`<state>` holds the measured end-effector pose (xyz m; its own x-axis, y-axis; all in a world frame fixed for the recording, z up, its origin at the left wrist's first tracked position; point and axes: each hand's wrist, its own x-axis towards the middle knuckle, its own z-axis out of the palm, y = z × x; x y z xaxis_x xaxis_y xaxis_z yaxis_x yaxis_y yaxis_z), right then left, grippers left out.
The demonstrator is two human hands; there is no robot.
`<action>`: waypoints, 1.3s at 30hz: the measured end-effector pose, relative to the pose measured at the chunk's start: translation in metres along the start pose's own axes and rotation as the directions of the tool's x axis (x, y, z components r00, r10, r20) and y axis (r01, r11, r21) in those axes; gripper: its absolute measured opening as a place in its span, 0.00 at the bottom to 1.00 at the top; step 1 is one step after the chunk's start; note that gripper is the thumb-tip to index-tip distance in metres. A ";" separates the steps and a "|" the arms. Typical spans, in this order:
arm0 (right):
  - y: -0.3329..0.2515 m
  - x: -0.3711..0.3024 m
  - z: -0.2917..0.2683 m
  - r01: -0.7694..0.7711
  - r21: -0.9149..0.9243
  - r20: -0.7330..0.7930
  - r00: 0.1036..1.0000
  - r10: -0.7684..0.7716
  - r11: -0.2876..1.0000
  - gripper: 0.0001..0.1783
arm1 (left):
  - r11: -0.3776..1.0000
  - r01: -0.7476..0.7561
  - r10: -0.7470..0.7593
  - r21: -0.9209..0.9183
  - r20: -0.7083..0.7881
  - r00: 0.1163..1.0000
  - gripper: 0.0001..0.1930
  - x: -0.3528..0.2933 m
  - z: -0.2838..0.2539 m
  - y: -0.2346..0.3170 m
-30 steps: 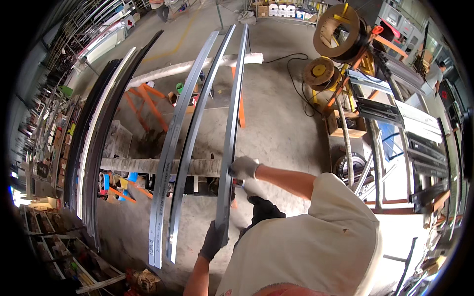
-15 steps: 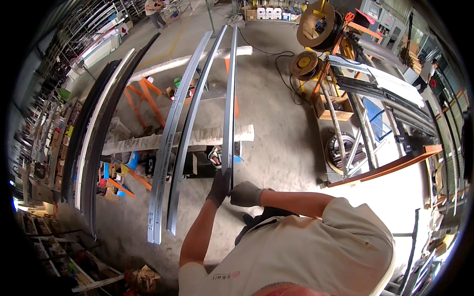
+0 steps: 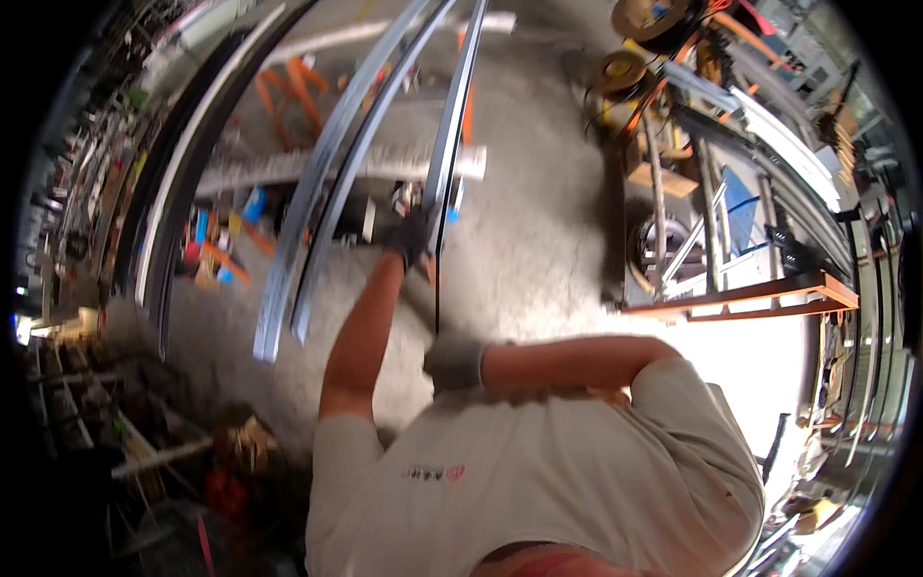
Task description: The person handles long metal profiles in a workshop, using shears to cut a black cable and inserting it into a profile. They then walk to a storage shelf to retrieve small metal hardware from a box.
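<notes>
Silver profile (image 3: 452,125), head view: lies lengthwise across two wrapped beams, near beam (image 3: 255,168) and far beam (image 3: 327,37), apart from two other grey profiles (image 3: 306,207) to its left. Wrapping presumably guards the surface; two supports likely keep the long piece steady. Left hand (image 3: 413,236), dark-gloved, touches the near end, probably bracing it; finger closure cannot be told through blur. Right hand (image 3: 454,365), gloved, before the torso, appears curled, pinching a black strip (image 3: 438,288) that runs straight from the profile, seemingly taut.
</notes>
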<state>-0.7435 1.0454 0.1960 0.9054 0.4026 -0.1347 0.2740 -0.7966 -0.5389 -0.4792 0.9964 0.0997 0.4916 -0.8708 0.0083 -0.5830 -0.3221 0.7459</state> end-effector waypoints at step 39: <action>0.265 -0.282 0.143 -0.863 0.272 0.011 0.446 0.895 0.426 0.20 | 0.245 0.856 -0.697 -0.455 0.531 0.482 0.22 -0.229 0.017 -0.141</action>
<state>-0.9720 0.7851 -0.0278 0.6451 -0.5285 -0.5519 -0.7527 -0.5640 -0.3397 -0.5202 1.2349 -0.0184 0.2996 -0.3926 -0.8695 0.5726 -0.6550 0.4931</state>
